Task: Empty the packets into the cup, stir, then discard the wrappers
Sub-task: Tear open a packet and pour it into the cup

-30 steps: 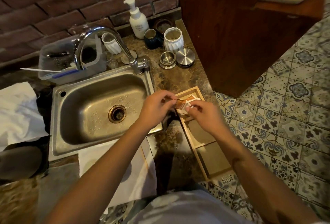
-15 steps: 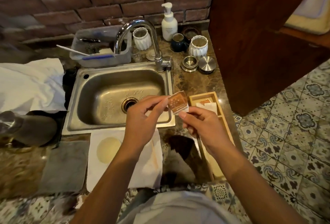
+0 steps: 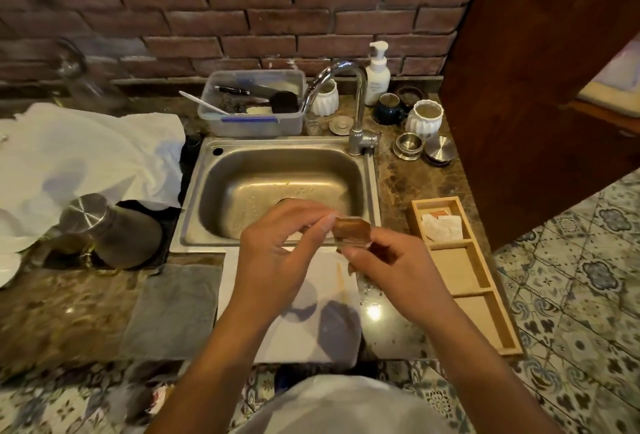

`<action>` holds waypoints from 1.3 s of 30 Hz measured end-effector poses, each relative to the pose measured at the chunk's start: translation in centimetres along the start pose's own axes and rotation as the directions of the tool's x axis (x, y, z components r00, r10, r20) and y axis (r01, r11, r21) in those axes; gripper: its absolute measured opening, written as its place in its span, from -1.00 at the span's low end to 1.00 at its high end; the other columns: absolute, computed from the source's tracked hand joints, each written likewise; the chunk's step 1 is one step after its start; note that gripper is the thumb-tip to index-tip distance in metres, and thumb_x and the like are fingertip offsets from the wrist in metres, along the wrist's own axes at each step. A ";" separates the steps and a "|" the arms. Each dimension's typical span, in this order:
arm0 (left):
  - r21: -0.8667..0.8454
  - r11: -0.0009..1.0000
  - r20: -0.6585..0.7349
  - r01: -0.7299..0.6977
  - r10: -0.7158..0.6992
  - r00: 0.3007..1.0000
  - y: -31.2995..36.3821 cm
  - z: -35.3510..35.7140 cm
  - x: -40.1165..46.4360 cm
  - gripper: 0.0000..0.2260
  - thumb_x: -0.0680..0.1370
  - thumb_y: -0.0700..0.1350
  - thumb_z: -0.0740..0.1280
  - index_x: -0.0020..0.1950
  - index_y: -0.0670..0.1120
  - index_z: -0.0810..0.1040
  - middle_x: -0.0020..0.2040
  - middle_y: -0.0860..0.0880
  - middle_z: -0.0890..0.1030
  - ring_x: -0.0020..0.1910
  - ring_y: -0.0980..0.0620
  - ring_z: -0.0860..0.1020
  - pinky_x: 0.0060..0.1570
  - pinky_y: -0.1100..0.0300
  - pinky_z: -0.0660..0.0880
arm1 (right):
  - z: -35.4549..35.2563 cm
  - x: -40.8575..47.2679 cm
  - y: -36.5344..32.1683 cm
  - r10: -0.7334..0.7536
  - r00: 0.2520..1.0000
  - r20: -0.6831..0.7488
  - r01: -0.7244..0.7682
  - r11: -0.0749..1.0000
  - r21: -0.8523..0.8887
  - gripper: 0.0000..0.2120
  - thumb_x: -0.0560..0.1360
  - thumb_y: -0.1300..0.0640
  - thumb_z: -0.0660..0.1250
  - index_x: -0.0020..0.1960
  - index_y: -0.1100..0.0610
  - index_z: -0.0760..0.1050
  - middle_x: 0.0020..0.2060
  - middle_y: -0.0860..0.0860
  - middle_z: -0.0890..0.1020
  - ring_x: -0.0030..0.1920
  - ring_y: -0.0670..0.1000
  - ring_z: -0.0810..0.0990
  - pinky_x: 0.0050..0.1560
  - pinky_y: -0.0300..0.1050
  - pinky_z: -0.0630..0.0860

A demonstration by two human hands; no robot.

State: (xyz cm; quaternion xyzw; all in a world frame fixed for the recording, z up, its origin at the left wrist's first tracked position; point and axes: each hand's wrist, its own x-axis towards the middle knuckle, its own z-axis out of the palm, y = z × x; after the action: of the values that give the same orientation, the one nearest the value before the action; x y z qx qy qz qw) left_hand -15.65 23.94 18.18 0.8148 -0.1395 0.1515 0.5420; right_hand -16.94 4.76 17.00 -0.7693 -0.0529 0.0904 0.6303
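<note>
**Both hands pinch one packet at the sink's near edge**

Head view: the left hand and right hand each grip the brown packet above the sink rim. More packets lie in the wooden tray, far compartment, right.

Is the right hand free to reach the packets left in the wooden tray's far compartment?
Probably not yet. The right hand and left hand both pinch the brown packet. The path looks open: the packets lie uncovered in the wooden tray, just right of that hand.
</note>
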 end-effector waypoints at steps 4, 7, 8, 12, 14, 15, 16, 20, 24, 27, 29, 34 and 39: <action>0.077 0.997 -0.070 -0.030 0.035 0.997 -0.8 -2.7 -1.4 -0.89 0.60 -0.14 0.41 0.07 -0.07 0.72 0.01 0.03 0.71 0.06 0.02 0.66 0.05 0.01 0.59 | 2.8 -1.3 -1.2 -0.013 0.988 0.154 0.030 0.994 -0.108 -0.89 0.53 -0.07 0.44 -0.04 -0.06 0.70 -0.22 -0.06 0.73 -0.23 -0.07 0.69 -0.20 -0.17 0.62; 0.036 0.999 -0.051 -0.034 0.036 0.998 -1.2 -4.4 -2.8 -0.89 0.61 -0.15 0.39 0.06 -0.09 0.71 0.01 0.05 0.70 0.07 0.03 0.65 0.04 0.02 0.59 | 4.4 -2.0 -1.5 0.019 0.994 0.107 0.006 0.973 -0.232 -0.87 0.53 -0.03 0.47 0.08 -0.12 0.67 -0.12 -0.18 0.71 -0.14 -0.09 0.68 -0.11 -0.07 0.65; 0.037 0.999 -0.049 -0.036 0.037 0.998 -1.3 -4.9 -3.2 -0.88 0.61 -0.15 0.38 0.04 -0.11 0.71 0.01 0.04 0.70 0.08 0.03 0.65 0.04 0.01 0.59 | 4.8 -2.2 -1.7 0.011 0.997 0.073 0.009 0.965 -0.261 -0.81 0.52 -0.01 0.48 0.12 -0.17 0.63 -0.07 -0.23 0.69 -0.10 -0.11 0.66 -0.10 -0.15 0.62; 0.048 0.999 -0.013 -0.012 0.012 1.000 -2.0 -6.7 -4.2 -0.85 0.63 -0.15 0.35 0.02 -0.15 0.71 0.00 0.04 0.69 0.08 0.03 0.63 0.05 -0.03 0.57 | 6.0 -2.9 -2.8 -0.116 0.993 -0.017 0.110 0.968 -0.224 -0.67 0.49 -0.06 0.46 0.23 -0.21 0.56 0.13 -0.31 0.61 0.17 -0.17 0.60 0.08 -0.34 0.53; 0.041 0.999 0.005 -0.006 0.005 1.000 -2.2 -7.3 -4.6 -0.86 0.63 -0.16 0.35 0.01 -0.15 0.70 -0.01 0.05 0.69 0.07 0.04 0.63 0.05 0.00 0.56 | 6.7 -3.2 -3.5 -0.186 0.981 -0.048 0.169 0.956 -0.241 -0.69 0.51 -0.10 0.42 0.25 -0.16 0.59 0.17 -0.28 0.61 0.23 -0.14 0.59 0.14 -0.30 0.53; 0.040 0.999 0.014 -0.009 0.008 1.000 -2.2 -7.6 -4.8 -0.86 0.63 -0.17 0.35 0.00 -0.14 0.70 -0.01 0.05 0.69 0.07 0.05 0.63 0.05 0.03 0.55 | 7.0 -3.2 -3.7 -0.213 0.975 -0.061 0.191 0.948 -0.256 -0.72 0.53 -0.09 0.41 0.23 -0.13 0.61 0.17 -0.26 0.62 0.23 -0.11 0.60 0.14 -0.27 0.54; 0.039 0.999 0.020 -0.009 0.008 1.000 -2.2 -7.8 -5.0 -0.87 0.63 -0.17 0.35 0.00 -0.14 0.70 -0.01 0.05 0.69 0.06 0.05 0.63 0.05 0.05 0.55 | 7.3 -3.2 -3.9 -0.233 0.970 -0.071 0.207 0.942 -0.263 -0.76 0.55 -0.05 0.42 0.21 -0.10 0.64 0.14 -0.24 0.64 0.23 -0.07 0.61 0.14 -0.23 0.55; -0.071 0.997 0.028 0.031 -0.029 0.999 -2.1 -8.9 -5.7 -0.88 0.64 -0.13 0.36 0.00 -0.08 0.70 -0.02 0.06 0.69 0.05 -0.03 0.64 0.05 0.04 0.57 | 8.8 -3.2 -3.9 -0.245 0.962 -0.124 0.216 0.954 -0.209 -0.86 0.56 0.10 0.43 0.08 0.00 0.71 0.03 -0.16 0.71 0.15 0.01 0.66 0.11 -0.10 0.59; -0.195 0.973 0.066 0.121 -0.110 0.992 -1.6 -9.7 -6.2 -0.88 0.64 -0.08 0.35 0.02 -0.02 0.69 -0.01 0.06 0.69 0.05 -0.06 0.65 0.04 -0.01 0.59 | 10.1 -3.0 -3.9 -0.218 0.963 -0.156 0.180 0.957 -0.225 -0.90 0.56 0.16 0.43 0.02 0.01 0.70 -0.06 -0.16 0.70 0.05 -0.04 0.66 0.05 -0.14 0.59; -0.006 0.999 0.017 0.035 -0.035 0.999 -2.1 -10.0 -6.2 -0.87 0.64 -0.10 0.34 0.02 -0.08 0.68 -0.02 0.08 0.67 0.06 0.05 0.63 0.05 0.12 0.55 | 10.9 -3.1 -4.2 -0.191 0.975 -0.114 0.164 0.963 -0.213 -0.92 0.61 0.13 0.37 0.02 0.03 0.65 -0.10 -0.16 0.66 -0.01 -0.02 0.64 -0.01 -0.10 0.59; 0.064 0.998 0.017 -0.009 0.008 1.000 -2.5 -9.9 -6.2 -0.88 0.65 -0.13 0.33 0.00 -0.12 0.65 -0.04 0.07 0.64 0.03 0.09 0.60 0.03 0.13 0.52 | 11.5 -3.1 -4.4 -0.182 0.982 -0.053 0.168 0.966 -0.198 -0.88 0.62 0.09 0.31 0.03 0.08 0.61 -0.11 -0.14 0.64 -0.04 0.00 0.64 -0.05 -0.13 0.57; -0.191 0.968 0.095 0.165 -0.150 0.984 -2.7 -10.0 -5.8 -0.83 0.67 -0.02 0.25 0.00 -0.02 0.60 -0.08 0.06 0.60 -0.05 -0.03 0.59 -0.05 0.04 0.54 | 12.0 -2.5 -4.9 -0.214 0.975 -0.057 0.189 0.938 -0.290 -0.87 0.62 0.07 0.29 0.01 0.10 0.57 -0.12 -0.15 0.59 -0.07 -0.05 0.59 -0.09 -0.36 0.44; -0.234 0.972 0.056 0.036 -0.023 0.998 -2.4 -10.6 -5.6 -0.88 0.63 -0.11 0.35 0.00 -0.07 0.69 -0.02 0.04 0.64 0.04 -0.06 0.62 0.04 0.13 0.54 | 11.8 -2.1 -4.8 -0.310 0.945 -0.103 0.242 0.877 -0.415 -0.91 0.61 0.12 0.36 0.02 0.09 0.63 -0.09 -0.12 0.61 -0.04 -0.07 0.59 -0.08 -0.35 0.47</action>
State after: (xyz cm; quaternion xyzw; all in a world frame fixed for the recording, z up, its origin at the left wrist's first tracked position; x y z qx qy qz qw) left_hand -20.84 35.03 17.87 0.7507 -0.1586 0.1041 0.6328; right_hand -21.26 16.59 19.59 -0.8701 -0.1267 -0.0777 0.4699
